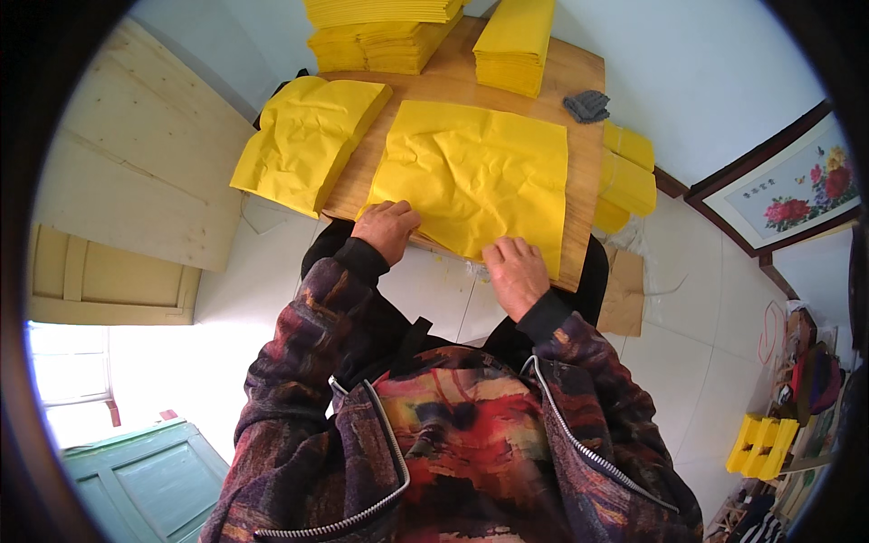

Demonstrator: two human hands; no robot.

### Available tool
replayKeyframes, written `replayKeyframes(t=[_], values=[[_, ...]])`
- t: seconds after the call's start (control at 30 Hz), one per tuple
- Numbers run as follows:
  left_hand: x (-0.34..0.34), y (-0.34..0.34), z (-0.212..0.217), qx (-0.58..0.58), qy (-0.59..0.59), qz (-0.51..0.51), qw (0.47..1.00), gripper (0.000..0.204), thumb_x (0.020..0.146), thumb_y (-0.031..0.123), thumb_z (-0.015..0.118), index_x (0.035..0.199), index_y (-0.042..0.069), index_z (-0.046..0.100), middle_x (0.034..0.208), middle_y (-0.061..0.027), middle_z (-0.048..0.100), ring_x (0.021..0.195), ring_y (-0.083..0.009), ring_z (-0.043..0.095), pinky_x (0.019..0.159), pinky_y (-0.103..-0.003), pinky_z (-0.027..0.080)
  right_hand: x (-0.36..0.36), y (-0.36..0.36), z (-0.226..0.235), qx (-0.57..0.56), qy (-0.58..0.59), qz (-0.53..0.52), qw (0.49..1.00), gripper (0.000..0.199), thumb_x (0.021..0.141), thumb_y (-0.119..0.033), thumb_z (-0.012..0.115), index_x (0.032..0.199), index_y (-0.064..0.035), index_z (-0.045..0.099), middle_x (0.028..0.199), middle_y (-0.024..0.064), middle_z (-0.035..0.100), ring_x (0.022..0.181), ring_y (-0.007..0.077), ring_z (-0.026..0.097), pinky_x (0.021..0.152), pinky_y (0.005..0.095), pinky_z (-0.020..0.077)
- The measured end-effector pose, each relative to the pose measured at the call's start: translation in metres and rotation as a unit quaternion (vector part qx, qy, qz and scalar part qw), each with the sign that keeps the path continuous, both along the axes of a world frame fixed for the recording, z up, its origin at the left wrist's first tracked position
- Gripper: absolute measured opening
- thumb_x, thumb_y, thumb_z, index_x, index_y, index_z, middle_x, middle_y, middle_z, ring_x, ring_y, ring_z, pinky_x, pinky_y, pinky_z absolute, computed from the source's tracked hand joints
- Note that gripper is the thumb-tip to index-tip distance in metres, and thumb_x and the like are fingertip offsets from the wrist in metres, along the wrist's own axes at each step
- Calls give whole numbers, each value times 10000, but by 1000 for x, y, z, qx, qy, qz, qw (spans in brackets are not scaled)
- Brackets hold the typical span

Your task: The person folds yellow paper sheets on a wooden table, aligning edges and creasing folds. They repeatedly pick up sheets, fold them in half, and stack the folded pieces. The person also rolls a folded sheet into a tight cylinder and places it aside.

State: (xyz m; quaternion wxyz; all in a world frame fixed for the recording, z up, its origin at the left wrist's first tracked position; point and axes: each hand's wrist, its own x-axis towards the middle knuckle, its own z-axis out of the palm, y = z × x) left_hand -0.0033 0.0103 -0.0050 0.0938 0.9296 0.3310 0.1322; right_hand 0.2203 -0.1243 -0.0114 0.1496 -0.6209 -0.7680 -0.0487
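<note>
A wrinkled yellow paper sheet (475,172) lies spread on the wooden table in front of me, its near edge sagging slightly over the table's front. At its near left corner my left hand (389,228) is closed, the curled fingers on the paper's edge. My right hand (518,273) grips the same near edge farther right, fingers bent over it and thumb hidden. Left of the sheet rests a thick stack of creased yellow paper (308,136), partly past the table's left edge.
Folded yellow stacks (371,45) and another yellow bundle (514,50) stand at the table's (444,68) far side. A grey crumpled cloth (587,106) lies far right. More yellow bundles (626,176) and brown cardboard (621,291) are beyond the right edge. A framed flower picture (797,185) leans at right.
</note>
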Motion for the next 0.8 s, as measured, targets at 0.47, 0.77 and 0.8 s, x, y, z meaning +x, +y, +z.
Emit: replayKeyframes(t=[0.47,0.77,0.8], values=[[3,3,-3,8,32,36,999,133,782,40,503,862,124,567,817,-57,615,851,-273,608,887,-434,400,-14,14,0,83,74,21,994,75,766,-59,568,835,-57,538,928,88,563,892,270,547,724,399,436],[28,-30,3,180,68,19,981,421,758,145,599,1173,156,532,1082,-33,571,1131,-226,501,1043,-497,271,-6,38,5,-2,82,-9,997,50,787,-109,533,789,-69,561,796,112,599,821,309,589,698,415,462],[37,-37,1,165,97,-5,982,504,745,164,622,1233,159,498,1121,-30,549,1167,-229,470,1054,-507,251,-6,40,6,-21,106,-6,994,65,790,-115,526,790,-61,563,800,132,610,824,325,595,705,429,465]])
